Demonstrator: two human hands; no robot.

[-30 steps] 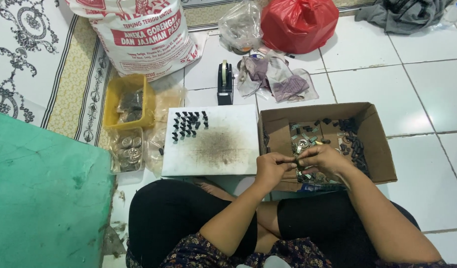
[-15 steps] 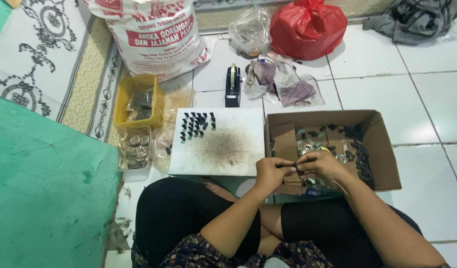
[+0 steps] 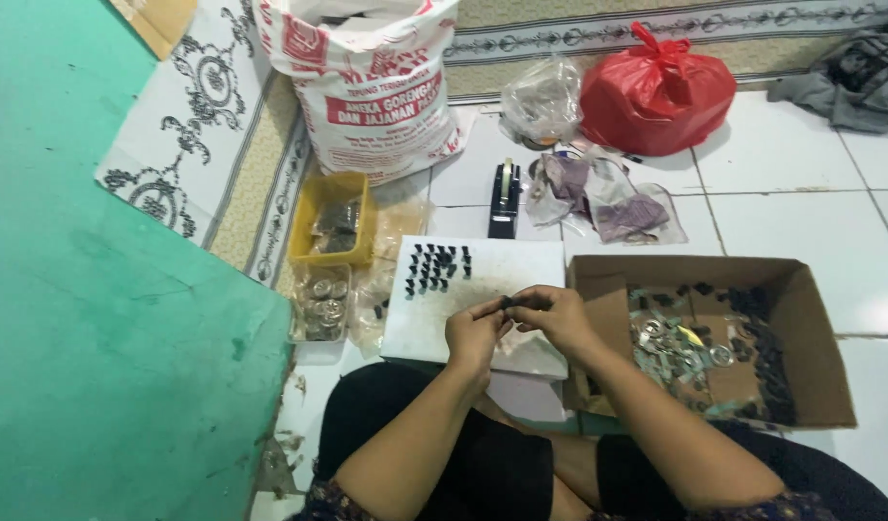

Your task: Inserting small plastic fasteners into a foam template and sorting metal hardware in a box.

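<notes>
A green wall (image 3: pixel 87 318) is filling the left side, and beside it a patterned mat (image 3: pixel 188 145) is lying on the floor. Next along, a yellow tub (image 3: pixel 333 220) is holding grey pieces, and just below it a clear tub (image 3: pixel 320 307) is holding round metal parts. Behind them a big white sack (image 3: pixel 372 82) with red print is standing upright. In the middle a white board (image 3: pixel 483 280) is lying flat on the tiles, with a cluster of small black pieces (image 3: pixel 436 267) standing in rows near its top left corner. A black tape dispenser (image 3: pixel 504 200) is sitting just beyond the board.

The left hand (image 3: pixel 475 333) and the right hand (image 3: pixel 556 315) are meeting over the board's lower right part, fingertips pinching narrowly together on one small dark part (image 3: pixel 517 302) held between them, just above the board.

Further right, clear bags (image 3: pixel 608 198) are lying on the tiles, with a knotted clear bag (image 3: pixel 541 101) and a red plastic bag (image 3: pixel 656 92) behind them. An open cardboard box (image 3: pixel 811 318) is sitting by the right forearm, holding shiny metal bits and more black pieces. Grey cloth (image 3: pixel 854 77) is lying crumpled in the far right corner
</notes>
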